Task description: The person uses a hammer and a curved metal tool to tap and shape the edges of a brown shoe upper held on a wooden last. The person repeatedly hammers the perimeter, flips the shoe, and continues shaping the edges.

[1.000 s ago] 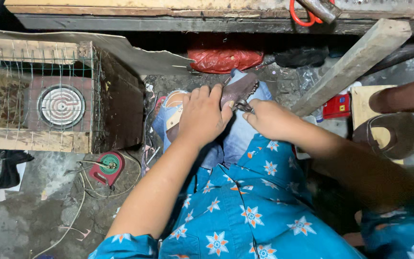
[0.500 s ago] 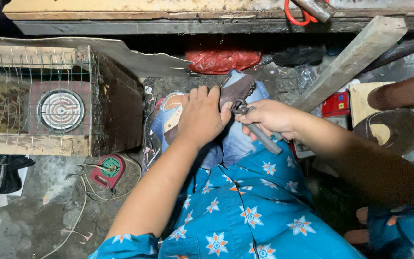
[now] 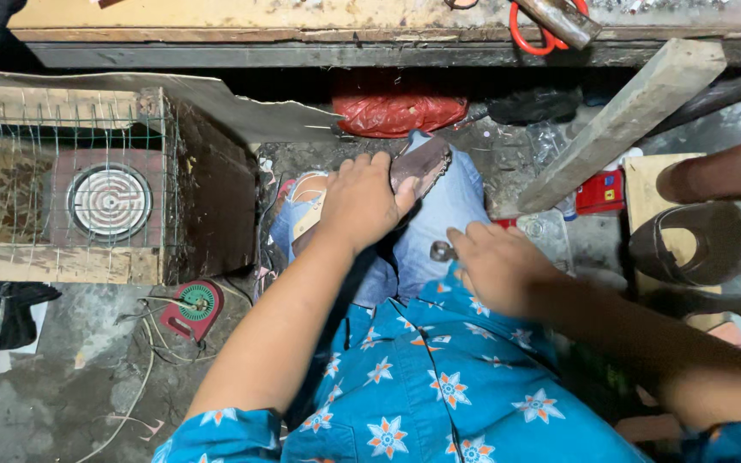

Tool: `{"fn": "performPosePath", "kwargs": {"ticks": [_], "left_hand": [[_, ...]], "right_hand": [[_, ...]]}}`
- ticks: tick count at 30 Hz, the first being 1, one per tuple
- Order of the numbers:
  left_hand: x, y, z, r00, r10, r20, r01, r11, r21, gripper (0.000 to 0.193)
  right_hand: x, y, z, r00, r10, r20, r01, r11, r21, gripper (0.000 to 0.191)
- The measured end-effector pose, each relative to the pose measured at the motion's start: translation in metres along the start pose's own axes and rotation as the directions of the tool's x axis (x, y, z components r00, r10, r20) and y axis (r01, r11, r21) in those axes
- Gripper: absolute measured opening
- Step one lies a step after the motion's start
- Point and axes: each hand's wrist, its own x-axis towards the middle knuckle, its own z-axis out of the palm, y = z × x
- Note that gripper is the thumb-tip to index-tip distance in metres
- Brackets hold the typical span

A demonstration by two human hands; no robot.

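The left hand (image 3: 362, 201) lies palm-down on a brown leather piece (image 3: 422, 165), fingers together and flat, pressing it against the knee of the blue jeans (image 3: 456, 201). The leather piece rests on that knee, its far end projecting past the fingertips toward the red plastic bag (image 3: 400, 111). The right hand (image 3: 499, 267) sits just nearer the body than the leather piece, on the same leg, fingers curled closed around a small metal tool (image 3: 442, 251); only the tool's rounded end shows at the thumb side, so its kind cannot be told for certain. The two hands are near each other but apart. Left of the leather piece stands a wooden box (image 3: 207, 193) fronted with wire mesh, with a round coil heater (image 3: 111, 201) inside it. Below that box, on the concrete floor, lies a red and green round part (image 3: 196, 304) with loose wires (image 3: 143, 343) around it. Right of the leather piece a wooden plank (image 3: 623, 120) leans diagonally up to the workbench edge (image 3: 302, 34), a small red box (image 3: 599, 193) at its foot. Farther right a brown sandal (image 3: 688, 243) rests on a board. Orange-handled pliers (image 3: 529, 30) lie on the workbench above the plank. A blue flowered shirt (image 3: 439, 386) fills the near foreground.
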Motion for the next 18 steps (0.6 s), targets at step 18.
{"fn": "performPosePath", "kwargs": {"ticks": [18], "left_hand": [[0.008,-0.019,-0.029,0.921,0.04,0.389,0.104,0.935,-0.34,0.091]], "right_hand": [[0.141,0.194,-0.097,0.767,0.083,-0.636,-0.241,0.956,-0.165,0.053]]}}
